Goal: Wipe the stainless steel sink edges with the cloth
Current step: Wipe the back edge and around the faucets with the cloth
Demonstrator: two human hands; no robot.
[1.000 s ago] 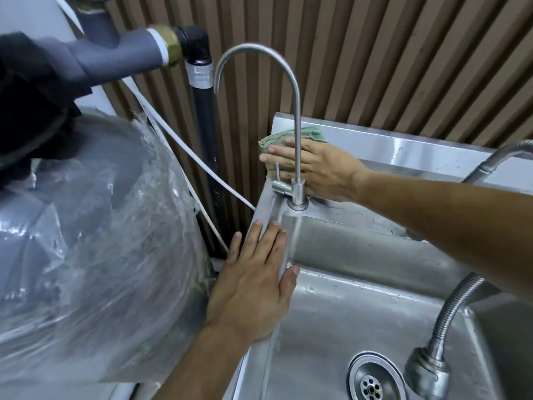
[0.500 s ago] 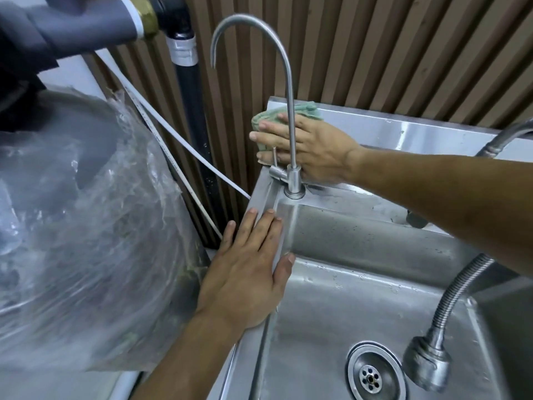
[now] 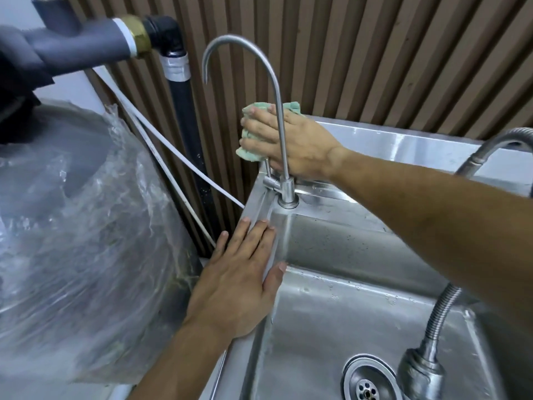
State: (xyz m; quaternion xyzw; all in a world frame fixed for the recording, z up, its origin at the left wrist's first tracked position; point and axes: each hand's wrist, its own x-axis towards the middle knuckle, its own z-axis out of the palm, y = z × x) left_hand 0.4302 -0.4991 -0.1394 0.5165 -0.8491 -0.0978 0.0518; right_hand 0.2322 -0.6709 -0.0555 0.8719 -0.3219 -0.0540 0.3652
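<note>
Stainless steel sink (image 3: 331,321), head view only: wet, beaded with droplets, rigid, presenting as slick under any palm. Pressing flat on the left rim, left hand (image 3: 239,287), fingers spread and straight, thumb hooking over the inner lip; gripping nothing, bracing only. Reaching across the basin to the back-left corner, right hand (image 3: 291,142), fingers splayed and pushing a crumpled pale green cloth (image 3: 249,140) against the upstand behind the slim gooseneck steel tap (image 3: 277,119). Cloth bunching beyond the fingertips and overhanging the corner edge; reading as soft, light, limp, probably damp. Judging best purchase as a flat palm over a folded wad, not a pinch, since loose corners risk snagging on the tap base. Noting the tap stem crossing in front of the right hand, restricting sweep. Standing well apart at lower right, coiled metal spray hose (image 3: 441,313), above the round drain strainer (image 3: 369,382). Crowding the left side, plastic-wrapped grey tank (image 3: 80,226).
</note>
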